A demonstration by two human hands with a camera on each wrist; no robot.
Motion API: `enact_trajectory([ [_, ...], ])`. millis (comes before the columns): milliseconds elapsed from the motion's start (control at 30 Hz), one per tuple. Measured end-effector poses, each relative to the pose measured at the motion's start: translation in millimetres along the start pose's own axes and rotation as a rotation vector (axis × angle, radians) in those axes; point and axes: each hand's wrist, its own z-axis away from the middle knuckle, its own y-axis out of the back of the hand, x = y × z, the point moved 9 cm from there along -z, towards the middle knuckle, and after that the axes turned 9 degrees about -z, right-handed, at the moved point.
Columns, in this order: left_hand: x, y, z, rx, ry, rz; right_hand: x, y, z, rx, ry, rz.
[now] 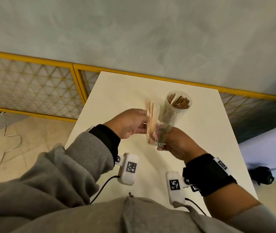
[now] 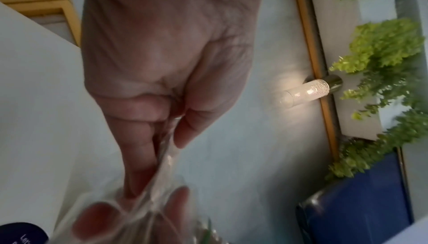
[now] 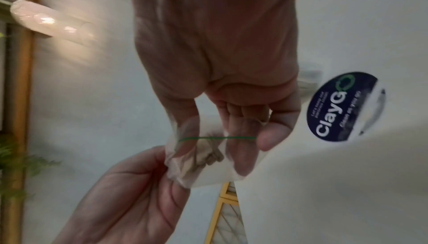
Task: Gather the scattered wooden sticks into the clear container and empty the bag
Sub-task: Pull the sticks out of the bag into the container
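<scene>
A clear cylindrical container (image 1: 178, 105) stands upright on the white table (image 1: 117, 91), packed with thin wooden sticks. Just in front of it, both hands hold a small clear plastic bag (image 1: 152, 138) above the table. Flat wooden sticks (image 1: 149, 110) show inside it. My left hand (image 1: 144, 121) pinches the bag's left side. My right hand (image 1: 162, 142) pinches its lower end by a green line (image 3: 217, 138). The left wrist view shows the left hand (image 2: 166, 138) pinching the plastic film (image 2: 162, 171). The right wrist view shows the right hand (image 3: 245, 145) gripping the crumpled bag (image 3: 199, 158).
A yellow-framed mesh fence (image 1: 33, 84) runs behind the table and to its left. A cable (image 1: 7, 148) lies on the tiled floor at the left. A dark round ClayGo label (image 3: 342, 108) is beside my right hand. A lit wall lamp (image 2: 305, 92) and green plants (image 2: 382, 50) are beyond.
</scene>
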Motion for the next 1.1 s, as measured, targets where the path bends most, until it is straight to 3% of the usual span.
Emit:
enact_trajectory([
  [167,3,11,4,0.278,-0.067,-0.304,16,-16,-2,-0.033,-0.062,-0.114],
  [300,9,10,9,0.374,-0.1,-0.479,19,-19,-2,0.041,-0.067,-0.052],
  [433,6,13,11,0.352,-0.096,-0.361,15,-16,-1,0.038,-0.057,-0.04],
  [533,-1,4,12,0.257,-0.052,-0.237,17,-17,-1,0.001,-0.067,-0.115],
  [767,-11,8,12,0.264,0.015,-0.164,19,-10,0,-0.001,-0.087,0.023],
  [900,-20,2,10,0.185,0.072,-0.133,25,-11,-2,-0.059,-0.15,0.032],
  [1100,-19,23,3,0.313,0.042,-0.069,16,4,-6,-0.002,-0.15,0.188],
])
